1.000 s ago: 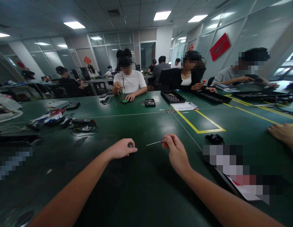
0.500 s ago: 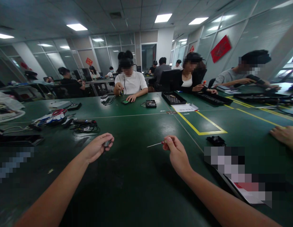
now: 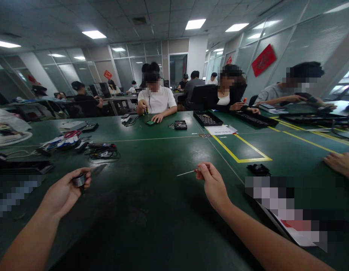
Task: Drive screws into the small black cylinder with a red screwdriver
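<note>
Green tabletop [image 3: 152, 226] on my remote feed: screwdriver [image 3: 186, 173] toward five o'clock, small cylinder [image 3: 79, 181] toward eight.
Left hand [image 3: 60, 194] has swung outward since earlier, fingers curled round the dark, shiny-sided cylinder; right hand [image 3: 215, 185] still pinches the reddish-handled, thin-shafted screwdriver.

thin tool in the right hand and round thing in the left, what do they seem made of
Thin tool: the shaft looks like steel, bright and slim; the reddish handle, mostly hidden, may be plastic. Round thing: perhaps metal, its side smooth and grey with a dull sheen, or coated plastic.
</note>
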`<state>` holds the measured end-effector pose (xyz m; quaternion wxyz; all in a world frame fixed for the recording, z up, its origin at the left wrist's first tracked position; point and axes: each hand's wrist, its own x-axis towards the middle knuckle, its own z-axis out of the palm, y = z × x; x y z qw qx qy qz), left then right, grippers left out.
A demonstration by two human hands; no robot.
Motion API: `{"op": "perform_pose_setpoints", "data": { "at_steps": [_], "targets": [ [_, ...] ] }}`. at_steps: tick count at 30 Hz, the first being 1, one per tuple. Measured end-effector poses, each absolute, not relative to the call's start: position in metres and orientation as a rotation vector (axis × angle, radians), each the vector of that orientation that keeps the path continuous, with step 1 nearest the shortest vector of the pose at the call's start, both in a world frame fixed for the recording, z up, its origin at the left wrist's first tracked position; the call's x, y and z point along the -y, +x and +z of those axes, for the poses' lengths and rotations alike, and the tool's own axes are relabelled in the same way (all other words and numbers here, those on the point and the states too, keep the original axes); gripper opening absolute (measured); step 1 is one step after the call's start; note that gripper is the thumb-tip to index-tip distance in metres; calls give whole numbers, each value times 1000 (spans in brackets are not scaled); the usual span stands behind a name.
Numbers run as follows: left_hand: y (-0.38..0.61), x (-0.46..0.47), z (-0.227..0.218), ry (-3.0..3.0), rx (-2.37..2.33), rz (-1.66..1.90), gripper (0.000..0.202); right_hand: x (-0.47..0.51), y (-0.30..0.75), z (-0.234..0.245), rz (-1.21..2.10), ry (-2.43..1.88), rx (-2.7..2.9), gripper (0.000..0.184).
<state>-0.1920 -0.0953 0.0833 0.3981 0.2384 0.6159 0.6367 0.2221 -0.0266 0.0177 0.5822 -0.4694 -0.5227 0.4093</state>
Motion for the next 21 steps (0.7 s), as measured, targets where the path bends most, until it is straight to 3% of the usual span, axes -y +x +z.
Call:
{"op": "perform_pose_setpoints", "data": {
  "at_steps": [5, 21],
  "targets": [
    [-217, 127, 84, 451, -1712, 1687, 23, 29, 221, 18, 954, -1110, 1240, 35],
    [-284, 162, 42, 624, -1797, 1660, 17, 25, 221, 14, 978, -1074, 1248, 33]
  ]
}}
